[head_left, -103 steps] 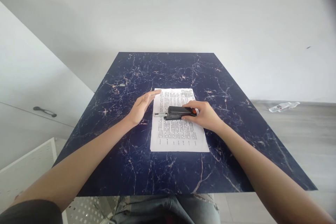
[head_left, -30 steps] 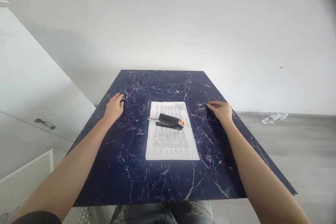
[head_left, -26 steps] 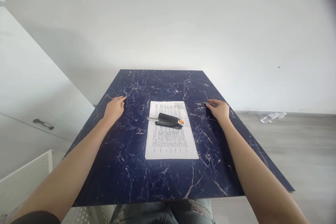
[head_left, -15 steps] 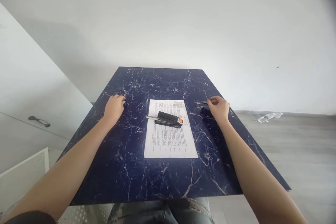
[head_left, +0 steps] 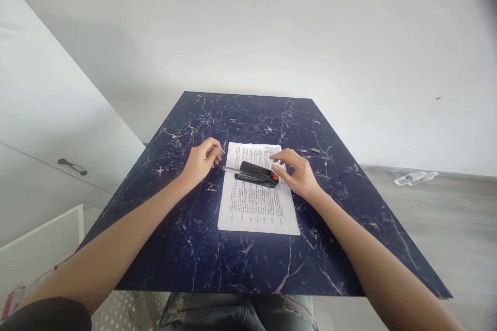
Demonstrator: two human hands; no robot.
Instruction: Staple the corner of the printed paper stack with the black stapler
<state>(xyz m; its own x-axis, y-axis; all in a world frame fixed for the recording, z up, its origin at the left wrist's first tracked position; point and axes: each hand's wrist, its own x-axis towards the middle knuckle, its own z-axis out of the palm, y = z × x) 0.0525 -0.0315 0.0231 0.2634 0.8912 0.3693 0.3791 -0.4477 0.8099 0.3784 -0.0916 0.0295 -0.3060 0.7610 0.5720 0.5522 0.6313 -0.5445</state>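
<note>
One stapler (head_left: 254, 175), magazine (head_left: 232, 169) protruding, contents unclear; left grip (head_left: 202, 159) pinching small strip (head_left: 222, 152); right grip (head_left: 296, 171) spread.

Both your hands are at the black stapler (head_left: 252, 175) on the printed sheets (head_left: 256, 214).
Your left hand (head_left: 199, 163), just beyond the sheets' left edge, pinches a small grey piece (head_left: 222, 152) near the stapler's pale metal tray (head_left: 231, 168), which sticks out leftward. Your right hand (head_left: 295, 171) has its fingers parted beside the stapler's orange-marked end; you cannot tell whether the thumb touches it. To the right of the sheets, a small grey strip (head_left: 315, 150) lies on your blue marbled table (head_left: 166, 253); clear plastic packaging (head_left: 414, 178) lies on the floor (head_left: 446, 217).
</note>
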